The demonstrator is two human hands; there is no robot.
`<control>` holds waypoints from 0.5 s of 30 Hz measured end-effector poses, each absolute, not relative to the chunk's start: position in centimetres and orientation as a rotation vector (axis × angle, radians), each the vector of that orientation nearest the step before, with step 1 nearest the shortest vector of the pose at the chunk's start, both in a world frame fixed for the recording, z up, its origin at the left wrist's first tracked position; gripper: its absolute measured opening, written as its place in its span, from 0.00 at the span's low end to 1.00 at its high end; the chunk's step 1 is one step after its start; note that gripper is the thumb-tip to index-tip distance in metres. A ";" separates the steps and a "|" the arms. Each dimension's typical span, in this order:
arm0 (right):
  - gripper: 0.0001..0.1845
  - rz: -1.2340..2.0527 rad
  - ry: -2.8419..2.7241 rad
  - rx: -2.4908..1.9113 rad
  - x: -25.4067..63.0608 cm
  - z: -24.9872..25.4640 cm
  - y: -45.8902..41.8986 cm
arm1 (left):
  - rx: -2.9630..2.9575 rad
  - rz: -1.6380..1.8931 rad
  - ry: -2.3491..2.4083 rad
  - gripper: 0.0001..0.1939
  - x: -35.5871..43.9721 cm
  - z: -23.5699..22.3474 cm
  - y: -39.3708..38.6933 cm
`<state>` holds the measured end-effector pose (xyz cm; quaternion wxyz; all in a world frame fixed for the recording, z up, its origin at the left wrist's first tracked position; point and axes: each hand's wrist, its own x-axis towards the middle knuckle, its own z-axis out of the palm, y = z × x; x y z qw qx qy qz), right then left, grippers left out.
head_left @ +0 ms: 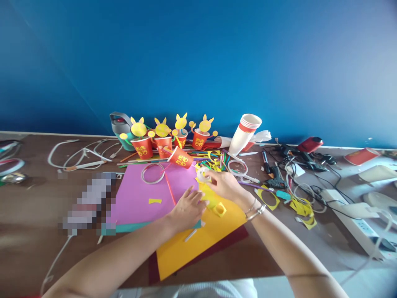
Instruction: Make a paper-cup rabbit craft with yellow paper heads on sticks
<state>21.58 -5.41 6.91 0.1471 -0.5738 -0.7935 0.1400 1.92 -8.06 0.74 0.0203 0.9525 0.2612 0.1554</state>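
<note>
My left hand [188,210] rests over the coloured paper, palm down with its fingers stretched out. Purple paper [136,198] lies under and left of it, and yellow-orange paper [182,252] to the right. My right hand [226,184] closes its fingers on a small white round thing, which looks like a tape roll [203,174]; the fingers partly cover it. Beyond my left hand a red paper cup [180,158] lies tipped on its side, with a red stick [170,188] near it. A yellow scrap with a round hole [219,210] sits between my forearms.
Several red cups with yellow paper rabbit figures [142,147] stand along the blue wall. Stacked white cups [245,132] lean at their right. Glue guns [276,177], yellow offcuts [302,209], cables and a power strip [356,225] lie rightward. White cables [83,159] lie leftward.
</note>
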 end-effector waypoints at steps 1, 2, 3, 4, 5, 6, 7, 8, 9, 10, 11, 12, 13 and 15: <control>0.14 0.337 -2.361 -1.719 21.5 6.7 -6.3 | 2.938 0.516 0.821 0.12 2.0 1.0 -8.1; 0.15 0.306 -2.426 -1.757 21.5 6.6 -7.1 | 2.911 0.562 0.841 0.09 2.0 1.2 -8.1; 0.15 0.303 -2.476 -1.773 21.4 6.5 -7.7 | 2.872 0.615 0.874 0.08 2.1 1.4 -8.1; 0.15 0.309 -2.509 -1.780 21.4 6.5 -8.1 | 2.827 0.664 0.916 0.08 2.1 1.7 -8.1; 0.15 0.326 -2.531 -1.780 21.3 6.6 -8.4 | 2.784 0.706 0.960 0.08 2.1 1.9 -8.1; 0.15 0.343 -2.543 -1.784 21.3 6.7 -8.5 | 2.747 0.739 0.999 0.08 2.1 2.1 -8.1; 0.16 0.354 -2.547 -1.797 21.3 6.8 -8.6 | 2.721 0.767 1.032 0.09 2.1 2.1 -8.1; 0.16 0.361 -2.546 -1.817 21.3 6.9 -8.7 | 2.706 0.790 1.053 0.10 2.1 2.2 -8.0; 0.16 0.367 -2.544 -1.839 21.2 7.0 -8.8 | 2.697 0.809 1.062 0.11 2.1 2.1 -8.0; 0.16 0.370 -2.543 -1.855 21.2 7.0 -8.8 | 2.691 0.825 1.062 0.12 2.1 2.0 -7.9; 0.16 0.372 -2.542 -1.863 21.1 7.0 -8.9 | 2.684 0.836 1.057 0.12 2.1 1.8 -7.8; 0.17 0.374 -2.539 -1.863 21.1 6.9 -8.9 | 2.674 0.839 1.050 0.13 2.1 1.6 -7.8; 0.17 0.379 -2.535 -1.857 21.2 6.9 -9.0 | 2.660 0.838 1.047 0.13 2.1 1.4 -7.7; 0.20 0.397 -2.491 -1.847 21.6 6.8 -9.0 | 2.624 0.828 1.053 0.13 2.2 1.1 -7.6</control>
